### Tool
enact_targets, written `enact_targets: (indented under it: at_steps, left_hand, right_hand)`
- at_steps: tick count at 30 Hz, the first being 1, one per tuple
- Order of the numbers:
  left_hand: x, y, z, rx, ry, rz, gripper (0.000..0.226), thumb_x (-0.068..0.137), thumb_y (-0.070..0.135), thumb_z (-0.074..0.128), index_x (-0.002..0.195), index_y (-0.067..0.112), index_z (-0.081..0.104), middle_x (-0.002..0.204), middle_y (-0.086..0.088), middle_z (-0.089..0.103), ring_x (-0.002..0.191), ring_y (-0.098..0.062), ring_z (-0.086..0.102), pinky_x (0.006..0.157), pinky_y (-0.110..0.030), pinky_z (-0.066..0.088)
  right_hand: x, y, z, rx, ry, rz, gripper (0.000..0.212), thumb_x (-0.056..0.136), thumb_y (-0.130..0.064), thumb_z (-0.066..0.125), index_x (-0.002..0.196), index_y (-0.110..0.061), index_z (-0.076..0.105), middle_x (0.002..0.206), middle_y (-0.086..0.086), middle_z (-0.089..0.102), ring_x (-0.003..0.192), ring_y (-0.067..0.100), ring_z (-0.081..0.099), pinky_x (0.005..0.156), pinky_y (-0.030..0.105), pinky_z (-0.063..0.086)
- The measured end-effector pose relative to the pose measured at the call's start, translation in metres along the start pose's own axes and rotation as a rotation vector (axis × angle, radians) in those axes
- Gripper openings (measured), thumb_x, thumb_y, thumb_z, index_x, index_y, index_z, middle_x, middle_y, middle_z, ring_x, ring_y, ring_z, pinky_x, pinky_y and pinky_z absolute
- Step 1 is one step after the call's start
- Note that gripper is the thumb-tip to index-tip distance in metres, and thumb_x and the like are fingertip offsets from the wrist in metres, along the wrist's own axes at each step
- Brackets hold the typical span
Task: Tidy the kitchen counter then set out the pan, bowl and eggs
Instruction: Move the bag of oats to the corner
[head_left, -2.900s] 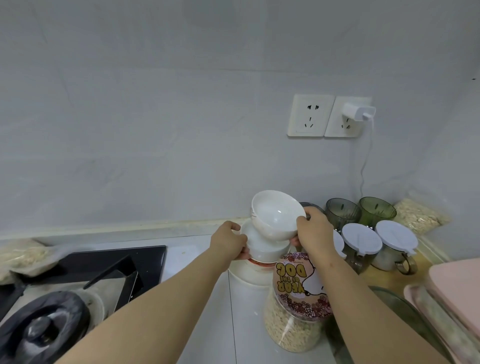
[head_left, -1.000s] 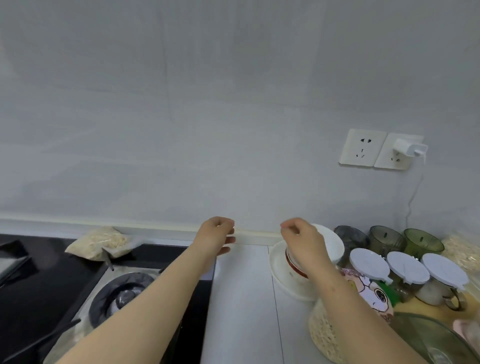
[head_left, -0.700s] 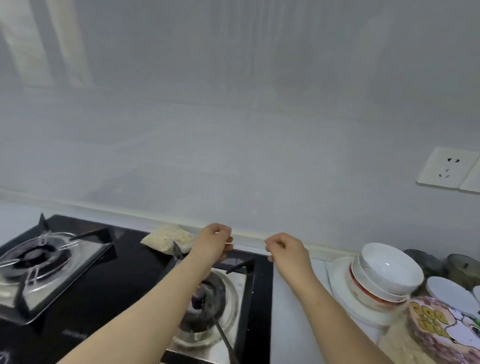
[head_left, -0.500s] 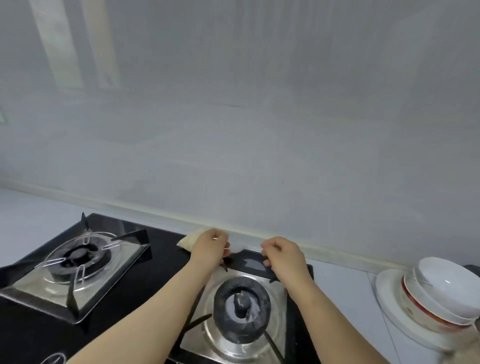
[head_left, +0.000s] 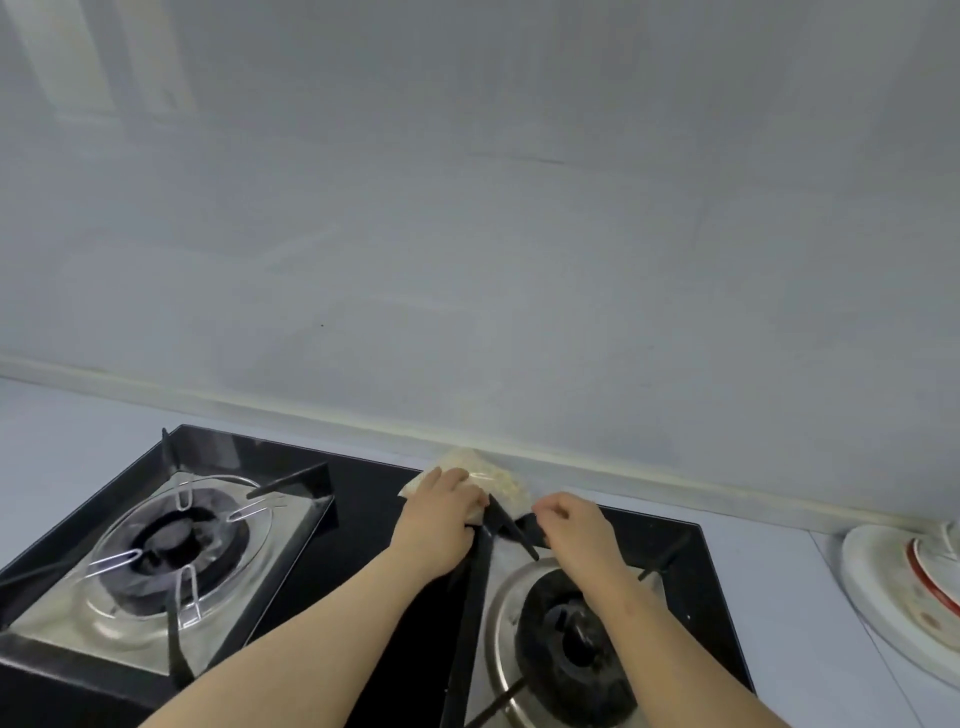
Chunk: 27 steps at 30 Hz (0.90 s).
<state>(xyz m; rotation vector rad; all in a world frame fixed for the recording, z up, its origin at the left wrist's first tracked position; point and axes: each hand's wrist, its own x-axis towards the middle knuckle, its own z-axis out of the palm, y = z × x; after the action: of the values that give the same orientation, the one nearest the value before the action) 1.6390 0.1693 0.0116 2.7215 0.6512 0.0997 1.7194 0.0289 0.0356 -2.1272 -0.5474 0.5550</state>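
Observation:
A clear plastic bag of oats (head_left: 493, 474) lies at the back of the black glass hob (head_left: 374, 525), against the wall, partly over the right burner's pan support. My left hand (head_left: 440, 514) lies over the bag's left part with its fingers curled onto it. My right hand (head_left: 571, 525) has its fingers curled at the bag's right corner, and they seem to pinch the plastic. At the right edge stands a white plate stack with a red-rimmed bowl (head_left: 893, 587), cut off by the frame. No pan and no eggs are in view.
The hob has a left burner (head_left: 171, 540) and a right burner (head_left: 571, 644), each with black pan supports that stick up. Pale counter (head_left: 789, 623) runs between the hob and the plates. The wall is close behind.
I have turned left, away from the bowls, jars and cups. Both hands have moved from the bowl stack across to the hob and have come down on the bag of oats.

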Motion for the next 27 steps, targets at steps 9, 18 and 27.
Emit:
enact_targets:
  at_steps: [9,18,27]
  left_hand:
    - [0.032,-0.013,0.024,-0.006,0.152,0.002,0.051,0.085,0.012,0.052,0.133,0.028,0.04,0.139,0.006,0.037,0.129,-0.02,0.03,0.1,-0.036,0.039]
    - [0.042,-0.018,0.0,-0.275,0.278,-0.164,0.026,0.092,0.012,0.043,0.112,0.016,0.059,0.107,-0.005,0.065,0.093,-0.024,0.057,0.071,-0.028,0.039]
    - [-0.017,-0.019,-0.056,-0.712,0.593,-0.295,0.015,0.095,0.012,0.045,0.086,0.016,0.056,0.066,0.004,0.051,0.063,-0.012,0.045,0.056,-0.018,0.034]
  right_hand:
    - [0.017,0.011,0.003,0.049,0.006,0.078,0.017,0.095,-0.017,0.044,0.097,-0.025,0.059,0.098,-0.006,0.06,0.099,0.016,0.059,0.083,0.025,0.043]
    - [0.02,0.001,0.006,0.135,0.106,0.089,0.022,0.093,-0.014,0.043,0.103,-0.024,0.06,0.107,0.003,0.064,0.099,0.021,0.06,0.094,0.038,0.05]
    - [-0.01,-0.041,-0.007,0.24,0.153,-0.176,0.035,0.093,-0.021,0.05,0.127,-0.027,0.048,0.111,-0.01,0.054,0.083,-0.004,0.05,0.065,0.007,0.036]
